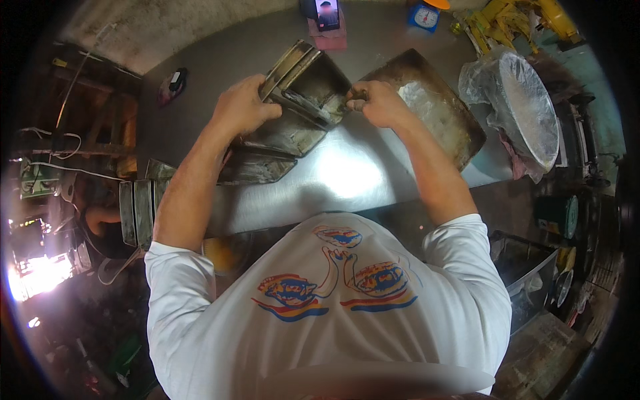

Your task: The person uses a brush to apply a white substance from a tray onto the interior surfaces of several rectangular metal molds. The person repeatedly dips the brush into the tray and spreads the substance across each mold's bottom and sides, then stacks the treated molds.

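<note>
My left hand [246, 106] grips the left end of a dark metal loaf pan set [315, 82], whose joined compartments are tilted over the metal table [350, 175]. My right hand [376, 104] is at the right end of the same pans, fingers curled around something dark that is too small to make out. Below the raised pans, more loaf pans [260, 167] lie near my left forearm. To the right of my right hand, a worn rectangular baking tray [435, 110] lies on the table with a white smear on it.
A plastic-covered round basin [529, 110] stands at the right. At the back are a phone [327, 14] and a blue dial scale [425, 18]. Upright metal pans [136, 212] stand at the left edge. A small dark object [177, 80] lies back left.
</note>
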{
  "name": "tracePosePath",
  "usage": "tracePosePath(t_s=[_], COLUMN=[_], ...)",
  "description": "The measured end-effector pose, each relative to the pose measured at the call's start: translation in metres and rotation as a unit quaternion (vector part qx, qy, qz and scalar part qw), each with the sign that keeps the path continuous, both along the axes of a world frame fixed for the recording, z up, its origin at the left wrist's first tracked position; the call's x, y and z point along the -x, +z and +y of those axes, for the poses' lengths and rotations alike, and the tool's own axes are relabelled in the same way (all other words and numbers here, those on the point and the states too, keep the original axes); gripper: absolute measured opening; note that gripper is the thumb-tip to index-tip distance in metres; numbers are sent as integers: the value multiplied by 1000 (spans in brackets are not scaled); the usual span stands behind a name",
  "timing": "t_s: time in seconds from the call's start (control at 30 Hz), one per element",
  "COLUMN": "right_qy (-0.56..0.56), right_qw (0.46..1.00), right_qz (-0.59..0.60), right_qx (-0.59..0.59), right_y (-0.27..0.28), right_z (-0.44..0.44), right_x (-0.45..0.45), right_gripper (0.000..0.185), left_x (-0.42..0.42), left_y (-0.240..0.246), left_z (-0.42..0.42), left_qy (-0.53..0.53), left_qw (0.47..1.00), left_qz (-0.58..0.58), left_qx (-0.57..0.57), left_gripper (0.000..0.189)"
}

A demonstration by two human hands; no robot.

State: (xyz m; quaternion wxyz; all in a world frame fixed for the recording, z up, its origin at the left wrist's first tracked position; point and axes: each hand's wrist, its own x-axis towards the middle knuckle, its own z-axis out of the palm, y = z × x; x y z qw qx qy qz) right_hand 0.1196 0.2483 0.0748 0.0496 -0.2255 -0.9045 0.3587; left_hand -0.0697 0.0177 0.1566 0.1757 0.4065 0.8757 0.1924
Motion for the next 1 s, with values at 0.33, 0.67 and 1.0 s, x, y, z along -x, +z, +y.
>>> tracePosePath(t_s=[0.33, 0.67, 1.0], right_qy=[-64, -345, -300], right_qw=[996, 936, 946], right_qz=[18, 68, 125], right_qx=[66, 19, -11], right_y=[-83, -67, -95], right_z=[-35, 69, 150], right_x=[-23, -92, -81], right_gripper=[28, 26, 33], left_x=[2, -5, -15], left_y=[-43, -56, -69], left_z=[47, 39, 37], left_qy=[-74, -8, 39], left_qw=[985, 993, 995], left_qz=[74, 54, 83], left_qx=[139, 104, 48], left_gripper=[59, 59, 57])
